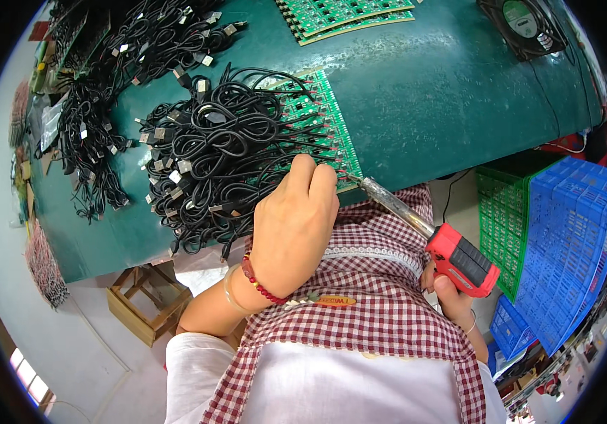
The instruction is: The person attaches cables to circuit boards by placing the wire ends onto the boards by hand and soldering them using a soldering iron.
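My left hand (295,222) is closed in a pinch at the near edge of a green circuit board panel (338,124), on a black USB cable whose thin red wire end shows just past the fingertips. My right hand (451,302) is wrapped round the red and black handle of a soldering iron (462,260). The iron's metal barrel slants up to the left, and its tip is at the board's near corner, close to my left fingertips. A thick heap of black USB cables (211,141) lies left of the panel, with several cable ends reaching onto it.
More cable bundles (155,42) lie at the far left of the green table (416,106). Stacked circuit board panels (353,14) lie at the back, a black fan (524,27) at the back right. Blue crates (564,233) stand at the right, a wooden stool (144,304) below left.
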Demonstrator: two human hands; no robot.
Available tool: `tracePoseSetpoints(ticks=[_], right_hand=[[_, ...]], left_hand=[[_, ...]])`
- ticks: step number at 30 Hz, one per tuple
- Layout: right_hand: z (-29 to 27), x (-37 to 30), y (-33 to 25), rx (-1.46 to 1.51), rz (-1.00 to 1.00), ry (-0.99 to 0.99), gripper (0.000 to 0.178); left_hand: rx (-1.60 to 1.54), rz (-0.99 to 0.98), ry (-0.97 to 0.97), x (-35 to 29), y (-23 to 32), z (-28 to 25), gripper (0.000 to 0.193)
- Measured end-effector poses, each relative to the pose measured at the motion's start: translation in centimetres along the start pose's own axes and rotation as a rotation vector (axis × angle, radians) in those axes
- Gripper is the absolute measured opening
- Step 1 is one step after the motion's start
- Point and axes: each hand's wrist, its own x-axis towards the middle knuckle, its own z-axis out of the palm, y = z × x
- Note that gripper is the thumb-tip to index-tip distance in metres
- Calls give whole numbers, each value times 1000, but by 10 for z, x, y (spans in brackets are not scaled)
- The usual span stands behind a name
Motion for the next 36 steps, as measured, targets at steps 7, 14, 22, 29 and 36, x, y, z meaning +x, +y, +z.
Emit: tracePoseSetpoints(ticks=[7,14,22,29,36], right_hand=[[0,-2,-11,287,11,-27,40],[1,-2,-8,211,13,-56,29],[2,-3,-8,248,16,-43,26],[1,-8,-5,227,25,-69,24],[1,-11,1,259,8,-39,38]], left_hand=[[-5,12,1,-1,-2,1,14],[13,5,-8,0,0,0,13],[13,5,7,10,0,-1,10],[-58,9,-38,15,-2,-5,9],[-80,3,-65,17,-4,-6,8]])
